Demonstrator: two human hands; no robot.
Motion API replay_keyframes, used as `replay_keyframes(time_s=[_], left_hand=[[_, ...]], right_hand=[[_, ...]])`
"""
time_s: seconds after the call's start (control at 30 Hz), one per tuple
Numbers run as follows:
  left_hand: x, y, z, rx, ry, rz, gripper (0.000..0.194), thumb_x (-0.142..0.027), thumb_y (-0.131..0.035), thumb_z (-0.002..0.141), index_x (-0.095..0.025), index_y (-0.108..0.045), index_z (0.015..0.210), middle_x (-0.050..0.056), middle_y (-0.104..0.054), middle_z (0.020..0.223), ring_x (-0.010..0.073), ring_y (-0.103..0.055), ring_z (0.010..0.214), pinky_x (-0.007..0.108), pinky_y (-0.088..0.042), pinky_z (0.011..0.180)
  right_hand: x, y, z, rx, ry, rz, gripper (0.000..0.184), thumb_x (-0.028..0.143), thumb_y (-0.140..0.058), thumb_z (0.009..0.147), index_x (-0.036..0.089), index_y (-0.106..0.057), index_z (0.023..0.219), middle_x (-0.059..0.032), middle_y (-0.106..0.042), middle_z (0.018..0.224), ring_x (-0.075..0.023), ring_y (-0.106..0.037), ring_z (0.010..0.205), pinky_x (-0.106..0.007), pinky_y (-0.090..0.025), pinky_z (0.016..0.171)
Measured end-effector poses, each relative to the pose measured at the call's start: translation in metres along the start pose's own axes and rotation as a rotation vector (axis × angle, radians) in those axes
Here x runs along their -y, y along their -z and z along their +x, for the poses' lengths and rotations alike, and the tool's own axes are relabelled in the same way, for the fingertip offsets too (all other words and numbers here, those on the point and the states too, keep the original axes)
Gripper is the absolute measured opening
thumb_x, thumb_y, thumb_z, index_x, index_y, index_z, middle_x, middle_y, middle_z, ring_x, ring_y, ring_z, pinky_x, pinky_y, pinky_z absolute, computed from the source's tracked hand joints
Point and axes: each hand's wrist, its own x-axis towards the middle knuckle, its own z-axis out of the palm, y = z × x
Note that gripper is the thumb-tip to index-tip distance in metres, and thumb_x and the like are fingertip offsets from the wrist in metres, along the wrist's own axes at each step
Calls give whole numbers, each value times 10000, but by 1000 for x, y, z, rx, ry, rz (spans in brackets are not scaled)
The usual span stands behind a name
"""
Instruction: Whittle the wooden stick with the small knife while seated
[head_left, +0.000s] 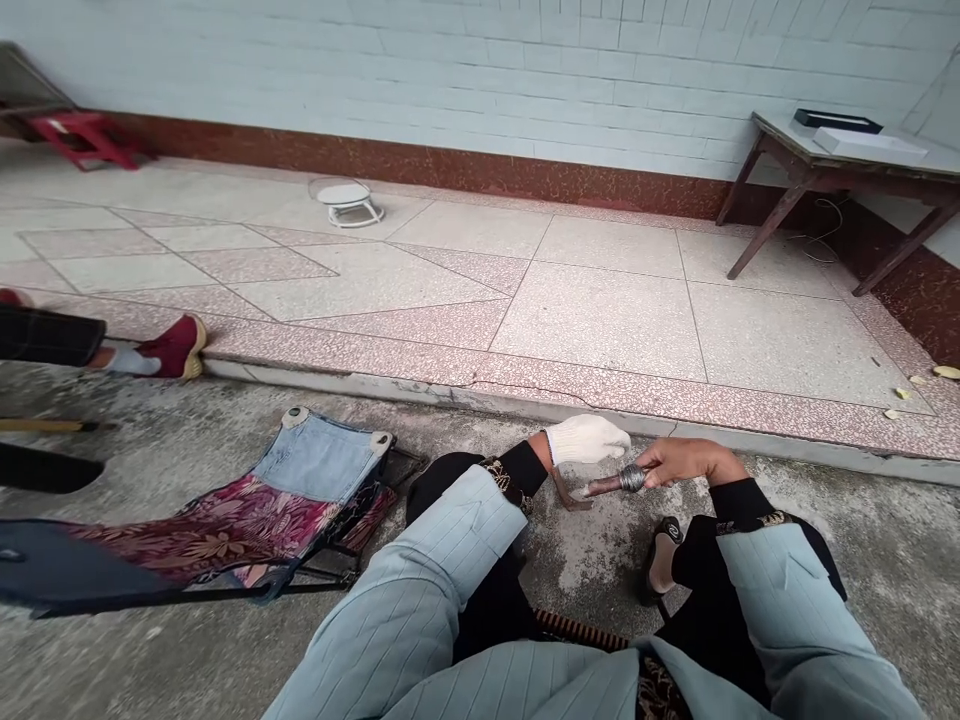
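My left hand (589, 440) wears a white knitted glove and hangs low between my knees, its fingers drawn together. Whatever they hold, if anything, is hidden. My bare right hand (684, 460) is closed round the wooden handle of a sickle-like tool (604, 486). Silvery wire is wound in a thick band round the handle beside my fingers. From the handle's left end a rusty, curved blade bends up toward my gloved wrist. Whether the glove touches the blade I cannot tell.
A folding chair (300, 500) with denim and floral cloth stands at the left. Another person's red shoe (176, 348) rests by the raised step (390, 385). On the tiled floor are a low white stool (349, 200), a red stool (86, 135) and a wooden table (780, 140).
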Motion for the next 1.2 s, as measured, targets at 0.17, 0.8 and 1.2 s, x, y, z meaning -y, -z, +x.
replay_keyframes(time_s=[0.17,0.8,1.2], left_hand=[[9,9,-2,-117,127,-220,301,-374,-434,950,-208,-661,1058,12,-685,914,150,-593,776,230,-389,664],[6,-7,1,39,-28,-66,277,-345,-459,947,-221,-688,1039,28,-713,991,170,-629,857,229,-398,696],[8,3,0,-139,173,-284,296,-369,-424,932,-198,-664,956,0,-645,826,144,-567,744,234,-379,680]], right_hand=[[5,8,-23,-352,288,434,351,453,-699,794,125,-654,909,23,-536,682,-83,-428,569,-224,-327,555],[0,2,6,-19,-152,-125,311,292,-676,808,140,-718,1076,-28,-626,707,-118,-505,590,-244,-373,564],[1,7,-24,-585,337,741,317,388,-721,809,132,-594,946,28,-516,713,-53,-369,530,-221,-238,519]])
